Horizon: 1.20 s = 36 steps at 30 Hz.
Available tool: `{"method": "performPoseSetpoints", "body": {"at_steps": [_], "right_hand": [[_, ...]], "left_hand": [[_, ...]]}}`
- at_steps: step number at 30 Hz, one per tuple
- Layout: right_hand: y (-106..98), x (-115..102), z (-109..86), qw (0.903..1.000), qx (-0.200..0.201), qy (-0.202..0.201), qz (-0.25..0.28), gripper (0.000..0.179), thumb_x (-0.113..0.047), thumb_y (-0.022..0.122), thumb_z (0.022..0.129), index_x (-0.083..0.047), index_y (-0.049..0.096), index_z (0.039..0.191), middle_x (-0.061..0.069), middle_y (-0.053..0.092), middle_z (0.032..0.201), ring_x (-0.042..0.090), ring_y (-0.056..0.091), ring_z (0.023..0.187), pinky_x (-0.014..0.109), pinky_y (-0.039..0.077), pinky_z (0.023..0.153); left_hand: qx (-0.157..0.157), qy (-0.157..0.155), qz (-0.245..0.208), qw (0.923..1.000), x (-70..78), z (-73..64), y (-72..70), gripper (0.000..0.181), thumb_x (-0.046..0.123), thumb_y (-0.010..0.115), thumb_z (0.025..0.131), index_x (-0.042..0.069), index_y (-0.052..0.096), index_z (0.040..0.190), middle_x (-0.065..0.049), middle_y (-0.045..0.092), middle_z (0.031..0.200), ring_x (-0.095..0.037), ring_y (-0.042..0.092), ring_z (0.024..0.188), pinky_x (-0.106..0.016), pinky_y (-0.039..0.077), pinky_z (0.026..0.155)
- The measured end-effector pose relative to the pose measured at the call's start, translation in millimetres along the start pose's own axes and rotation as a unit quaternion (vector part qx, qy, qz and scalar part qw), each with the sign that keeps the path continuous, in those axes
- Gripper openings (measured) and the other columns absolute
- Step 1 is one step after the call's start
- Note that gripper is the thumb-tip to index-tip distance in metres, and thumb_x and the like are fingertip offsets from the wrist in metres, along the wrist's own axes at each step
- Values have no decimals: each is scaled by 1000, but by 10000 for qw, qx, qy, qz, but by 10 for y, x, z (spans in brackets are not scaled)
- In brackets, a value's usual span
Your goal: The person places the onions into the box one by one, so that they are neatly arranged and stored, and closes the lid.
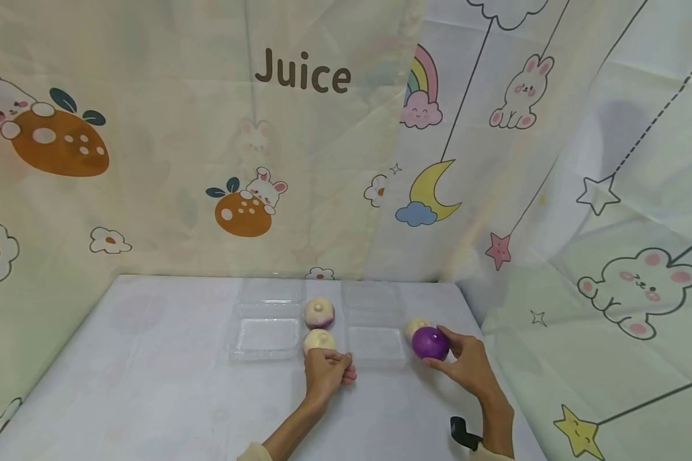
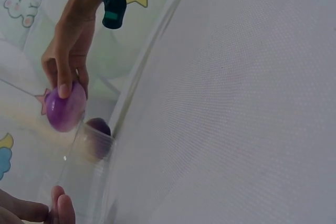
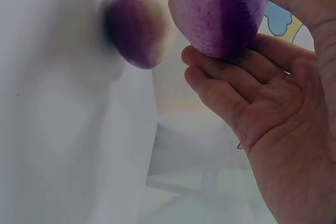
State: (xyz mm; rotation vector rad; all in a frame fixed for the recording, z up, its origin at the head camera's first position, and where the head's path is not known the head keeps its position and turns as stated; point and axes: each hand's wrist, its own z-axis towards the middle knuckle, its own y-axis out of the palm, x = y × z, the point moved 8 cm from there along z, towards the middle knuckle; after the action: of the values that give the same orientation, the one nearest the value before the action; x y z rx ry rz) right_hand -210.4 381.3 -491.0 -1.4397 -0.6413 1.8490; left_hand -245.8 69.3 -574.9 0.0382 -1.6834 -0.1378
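Note:
My right hand point(image 1: 467, 365) grips a purple-and-white turnip point(image 1: 430, 344) between thumb and fingers. It is held above the table, partly in front of another turnip point(image 1: 416, 328) standing by the right container. In the right wrist view the held turnip point(image 3: 218, 14) is at the top, cut off by the frame. My left hand point(image 1: 325, 374) is in front of a pale turnip point(image 1: 320, 339), close to the left front corner of the right clear plastic container point(image 1: 375, 346). Its thumb and fingers come together; whether they pinch the container's edge is hidden. Farther back sits one more turnip point(image 1: 320, 313).
Another clear plastic container point(image 1: 268, 339) lies left of the two middle turnips, with its lid side raised or folded toward the back. The white table point(image 1: 150, 384) meets printed cloth point(image 1: 179, 128) at the back and right side.

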Motion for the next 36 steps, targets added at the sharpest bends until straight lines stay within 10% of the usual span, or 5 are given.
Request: {"method": "performPoseSetpoints", "body": {"at_steps": [36], "right_hand": [[193, -131, 88, 9995, -177, -75, 243, 86, -31, 101, 78, 9, 64, 145, 29, 71, 140, 48, 71, 129, 62, 62, 102]], "left_hand": [[-13, 100, -78, 9999, 24, -4, -3, 19, 1, 75, 98, -18, 75, 91, -17, 78, 70, -11, 74, 54, -30, 67, 54]]}}
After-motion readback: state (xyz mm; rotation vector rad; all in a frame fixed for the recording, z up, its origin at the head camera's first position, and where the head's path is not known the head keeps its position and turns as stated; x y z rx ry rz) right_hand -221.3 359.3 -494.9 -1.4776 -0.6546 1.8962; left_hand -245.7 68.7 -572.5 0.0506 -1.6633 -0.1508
